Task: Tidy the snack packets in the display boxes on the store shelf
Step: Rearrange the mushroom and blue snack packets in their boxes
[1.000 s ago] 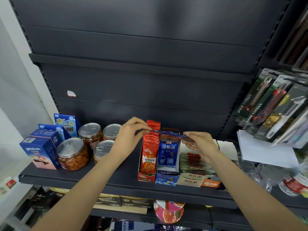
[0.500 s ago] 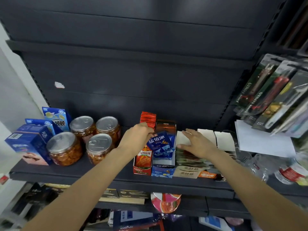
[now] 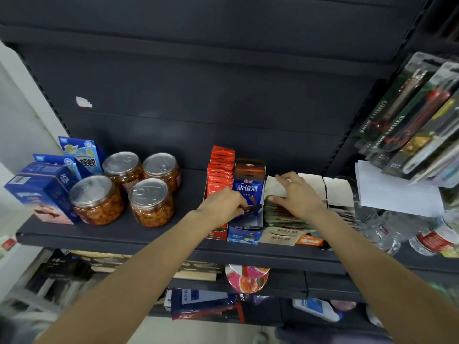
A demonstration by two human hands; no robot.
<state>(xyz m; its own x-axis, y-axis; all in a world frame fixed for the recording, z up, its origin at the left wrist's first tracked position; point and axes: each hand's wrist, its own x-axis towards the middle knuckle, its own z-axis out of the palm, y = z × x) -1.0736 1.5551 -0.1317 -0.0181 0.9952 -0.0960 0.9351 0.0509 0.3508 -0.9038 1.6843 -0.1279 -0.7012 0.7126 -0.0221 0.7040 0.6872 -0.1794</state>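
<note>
Three display boxes stand side by side on the dark shelf (image 3: 149, 240). The red box (image 3: 221, 167) holds a row of upright red packets. The blue box (image 3: 244, 235) beside it holds blue packets (image 3: 249, 188) standing at its back. My left hand (image 3: 222, 206) reaches into the blue box and pinches a dark packet (image 3: 253, 207) lying low at its front. The beige box (image 3: 280, 238) on the right holds stacked greenish packets (image 3: 278, 214). My right hand (image 3: 298, 194) rests on them, fingers spread, holding nothing.
Several clear jars with metal lids (image 3: 151, 202) and blue cartons (image 3: 42, 192) stand at the left of the shelf. White paper (image 3: 392, 192), plastic bottles (image 3: 432, 240) and hanging utility knives (image 3: 417, 112) crowd the right. A lower shelf (image 3: 248, 279) carries more goods.
Both hands held a blue packet flat above the boxes; my left hand has since lowered it into the blue box, and my right hand let go and dropped onto the greenish packets.
</note>
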